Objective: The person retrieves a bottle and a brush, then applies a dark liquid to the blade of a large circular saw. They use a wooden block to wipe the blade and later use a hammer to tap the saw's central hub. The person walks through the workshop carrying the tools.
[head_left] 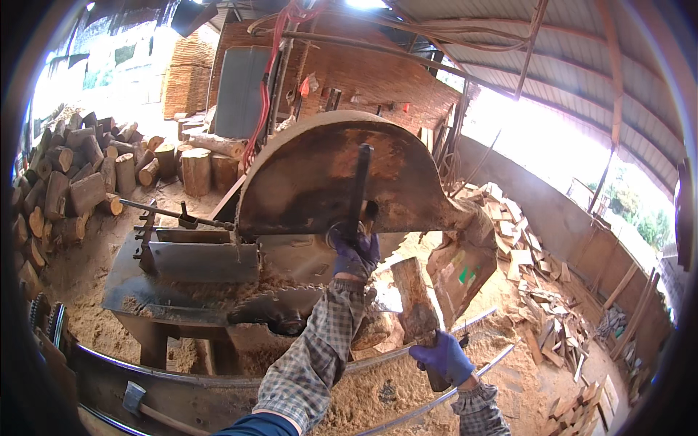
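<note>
My left hand [356, 256], in a purple glove, is closed round the lower end of a dark upright metal bar [360, 178]. The bar stands against a large rounded metal guard [313, 174], rusty and dusted with sawdust. My right hand [447, 358], also gloved, is closed at the near end of a bark-covered piece of wood [414, 298]. A dark part shows just below its fingers, and I cannot make out exactly what they grip. Left of the wood, a toothed saw blade [280, 294] shows partly, beside my checked left sleeve.
A metal machine table [196, 263] stands at left. Curved metal rails [218, 379] cross in front, with a hammer [134, 398] near the lower left. Stacked logs [80, 174] lie at far left, and split wood [552, 327] is heaped at right. Sawdust covers the ground.
</note>
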Tool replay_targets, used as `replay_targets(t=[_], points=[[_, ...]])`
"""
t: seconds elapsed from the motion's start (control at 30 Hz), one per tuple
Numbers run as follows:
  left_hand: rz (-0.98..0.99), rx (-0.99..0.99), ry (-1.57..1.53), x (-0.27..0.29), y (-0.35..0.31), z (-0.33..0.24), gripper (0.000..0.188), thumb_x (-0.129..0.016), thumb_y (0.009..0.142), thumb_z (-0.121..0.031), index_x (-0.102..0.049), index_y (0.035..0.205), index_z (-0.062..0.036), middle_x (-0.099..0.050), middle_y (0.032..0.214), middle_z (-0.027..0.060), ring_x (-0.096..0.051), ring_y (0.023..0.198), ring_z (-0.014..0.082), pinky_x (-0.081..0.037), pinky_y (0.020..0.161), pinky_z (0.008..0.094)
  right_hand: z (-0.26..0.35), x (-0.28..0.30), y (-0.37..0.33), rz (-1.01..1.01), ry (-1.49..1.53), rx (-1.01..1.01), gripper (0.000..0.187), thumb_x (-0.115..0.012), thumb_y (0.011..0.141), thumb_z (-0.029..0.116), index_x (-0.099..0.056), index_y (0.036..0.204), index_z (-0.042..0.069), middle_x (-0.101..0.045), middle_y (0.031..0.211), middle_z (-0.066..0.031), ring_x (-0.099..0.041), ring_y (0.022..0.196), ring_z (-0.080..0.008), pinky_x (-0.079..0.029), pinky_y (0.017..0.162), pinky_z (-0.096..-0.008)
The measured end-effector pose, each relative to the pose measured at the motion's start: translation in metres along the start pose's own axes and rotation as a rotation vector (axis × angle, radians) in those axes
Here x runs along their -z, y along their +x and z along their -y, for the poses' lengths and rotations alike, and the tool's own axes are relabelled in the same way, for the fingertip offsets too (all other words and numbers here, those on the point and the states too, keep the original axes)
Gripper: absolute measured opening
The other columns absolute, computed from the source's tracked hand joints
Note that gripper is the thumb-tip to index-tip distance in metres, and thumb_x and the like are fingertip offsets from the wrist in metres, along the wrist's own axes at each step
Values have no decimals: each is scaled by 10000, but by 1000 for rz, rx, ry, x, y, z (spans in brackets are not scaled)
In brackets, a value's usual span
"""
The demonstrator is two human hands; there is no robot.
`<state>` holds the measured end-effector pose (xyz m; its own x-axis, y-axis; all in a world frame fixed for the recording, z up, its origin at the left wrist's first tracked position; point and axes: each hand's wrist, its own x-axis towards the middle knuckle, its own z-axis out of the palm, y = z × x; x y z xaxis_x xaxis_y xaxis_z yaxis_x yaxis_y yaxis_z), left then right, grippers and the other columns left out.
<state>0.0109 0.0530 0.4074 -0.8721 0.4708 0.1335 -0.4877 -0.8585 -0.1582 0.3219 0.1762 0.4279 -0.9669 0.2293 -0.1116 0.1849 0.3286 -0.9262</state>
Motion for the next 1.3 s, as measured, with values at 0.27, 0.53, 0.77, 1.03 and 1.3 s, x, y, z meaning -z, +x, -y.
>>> replay_targets(t=[0.27,0.53,0.77,1.03,1.3], points=[[-310,-64,105,-10,3,5,463,-539,909,-663,-589,806,-214,-406,540,-42,-433,485,130,-559,725,393,55,-30,17,-23,-72,138,318,-756,841,191,-645,1031,-38,-676,809,-43,-606,704,-101,-514,620,-286],[-80,-87,-239,-17,-5,6,406,-564,966,-458,-574,737,-123,-463,528,8,-463,456,135,-628,742,381,83,-43,17,-66,-72,213,275,-722,858,133,-617,1038,-47,-664,800,-51,-599,679,-104,-506,604,-281],[-453,-281,-21,-31,18,34,554,-566,847,-728,-596,836,-175,-514,603,-11,-479,505,171,-565,726,387,80,-58,33,-115,-83,263,264,-724,853,147,-621,986,-55,-649,746,-35,-603,633,-108,-502,572,-294],[-312,27,138,-17,-12,9,543,-466,933,-688,-587,866,-163,-419,535,-30,-451,472,151,-566,703,364,68,-50,34,-97,63,219,232,-716,863,104,-620,1018,-41,-641,779,-35,-603,626,-116,-508,554,-297],[-455,-214,120,-18,3,29,587,-485,921,-700,-544,806,-128,-379,538,-17,-378,466,153,-547,740,404,61,-50,31,-125,26,246,279,-709,845,114,-607,1041,-57,-649,785,-51,-615,635,-121,-519,571,-302]])
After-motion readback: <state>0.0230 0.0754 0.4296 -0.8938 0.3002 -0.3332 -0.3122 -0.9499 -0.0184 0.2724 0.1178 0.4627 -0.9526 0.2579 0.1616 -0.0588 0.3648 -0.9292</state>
